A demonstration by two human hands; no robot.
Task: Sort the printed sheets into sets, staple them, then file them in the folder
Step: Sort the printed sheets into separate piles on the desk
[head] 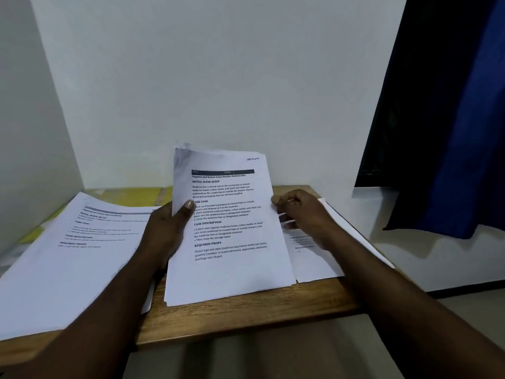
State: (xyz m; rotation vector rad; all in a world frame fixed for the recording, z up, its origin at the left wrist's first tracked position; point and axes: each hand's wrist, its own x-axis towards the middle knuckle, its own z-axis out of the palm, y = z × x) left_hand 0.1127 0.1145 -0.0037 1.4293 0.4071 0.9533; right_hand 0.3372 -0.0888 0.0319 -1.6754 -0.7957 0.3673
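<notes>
A stack of printed sheets stands tilted up over the middle of the wooden table. My left hand grips its left edge, thumb on the front page. My right hand pinches the stack's right edge, its fingers curled around the sheets. A second pile of printed sheets lies flat on the left. A third pile lies on the right, partly hidden under my right hand. A yellow folder lies at the back left, mostly covered by the left pile. No stapler shows.
A white wall rises right behind the table. A dark blue curtain hangs at the right over a white ledge. The table's front edge runs close to me, with floor below it.
</notes>
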